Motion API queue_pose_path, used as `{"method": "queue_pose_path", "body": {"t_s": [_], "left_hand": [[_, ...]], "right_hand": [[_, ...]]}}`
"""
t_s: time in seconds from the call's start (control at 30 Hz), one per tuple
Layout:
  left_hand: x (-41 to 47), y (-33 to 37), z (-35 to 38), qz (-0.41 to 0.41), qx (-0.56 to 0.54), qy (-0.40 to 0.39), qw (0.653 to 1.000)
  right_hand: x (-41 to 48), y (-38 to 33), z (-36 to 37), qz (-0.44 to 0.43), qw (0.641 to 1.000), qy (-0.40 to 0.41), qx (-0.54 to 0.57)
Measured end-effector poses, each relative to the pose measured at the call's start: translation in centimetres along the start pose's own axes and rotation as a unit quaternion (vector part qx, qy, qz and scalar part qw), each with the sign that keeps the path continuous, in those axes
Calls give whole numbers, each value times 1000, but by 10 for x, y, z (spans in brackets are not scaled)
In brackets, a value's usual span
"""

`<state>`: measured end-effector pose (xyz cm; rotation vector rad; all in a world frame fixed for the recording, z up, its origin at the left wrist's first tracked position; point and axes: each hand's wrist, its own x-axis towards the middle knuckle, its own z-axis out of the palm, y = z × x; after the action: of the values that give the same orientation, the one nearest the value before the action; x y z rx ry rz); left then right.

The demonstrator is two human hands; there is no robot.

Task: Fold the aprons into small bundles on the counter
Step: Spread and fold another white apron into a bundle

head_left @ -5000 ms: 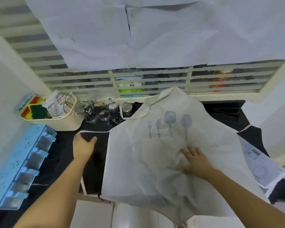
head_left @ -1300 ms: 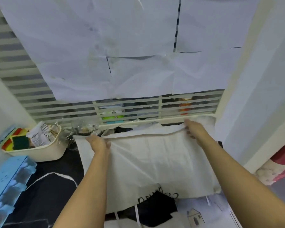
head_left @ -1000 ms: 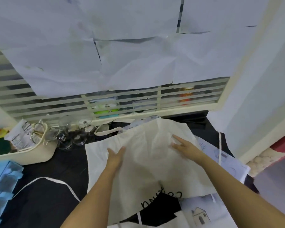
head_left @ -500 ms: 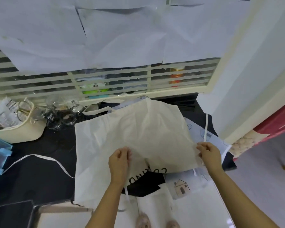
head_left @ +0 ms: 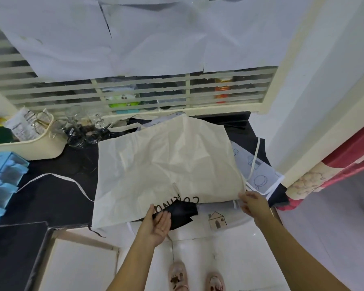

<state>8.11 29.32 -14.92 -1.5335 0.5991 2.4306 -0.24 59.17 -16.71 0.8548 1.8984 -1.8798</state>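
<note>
The crumpled cream fabric apron (head_left: 166, 164) lies spread on the black table (head_left: 80, 158). The left hand (head_left: 157, 224) (palm up, fingers straight and together) touches its near edge; the right hand (head_left: 254, 204) pinches its near right corner with curled fingers.

black counter (head_left: 51, 198) | cream apron (head_left: 166, 164); basket (head_left: 29, 149); glass jars (head_left: 80, 133); blue rack (head_left: 2, 181)

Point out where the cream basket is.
Head view, far left on the black counter: the cream basket sits beside the glass jars, behind the blue drawer unit.
</note>
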Motion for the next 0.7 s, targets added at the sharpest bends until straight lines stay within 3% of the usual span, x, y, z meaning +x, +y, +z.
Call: {"method": "queue_pose_path", "body": {"t_s": [0.13, 0.23, 0.3, 0.37, 0.47, 0.53, 0.6, 0.7], "left_hand": [[1, 2, -4, 49, -119, 30, 991], [3, 3, -4, 72, -111, 49, 990], [3, 3, -5, 91, -92, 64, 989], [0, 6, -5, 109, -66, 79, 989], [-2, 19, -9, 154, -65, 89, 982], [-1, 27, -14, 181, -71, 85, 977], [-6, 29, -11, 195, -83, 62, 975], [-13, 20, -1, 204, -109, 36, 972]], "right_hand": [[1, 2, -2, -105, 967, 58, -226], [3, 0, -3, -168, 916, 90, -354], [5, -6, -2, -176, 909, 102, -364], [4, -18, -2, -169, 930, 83, -315], [-6, -61, -9, -159, 982, -8, -103], [-18, -95, -19, -173, 979, -91, 63], [-26, -118, -32, -196, 954, -148, 174], [-25, -114, -47, -166, 954, -146, 203]]}}
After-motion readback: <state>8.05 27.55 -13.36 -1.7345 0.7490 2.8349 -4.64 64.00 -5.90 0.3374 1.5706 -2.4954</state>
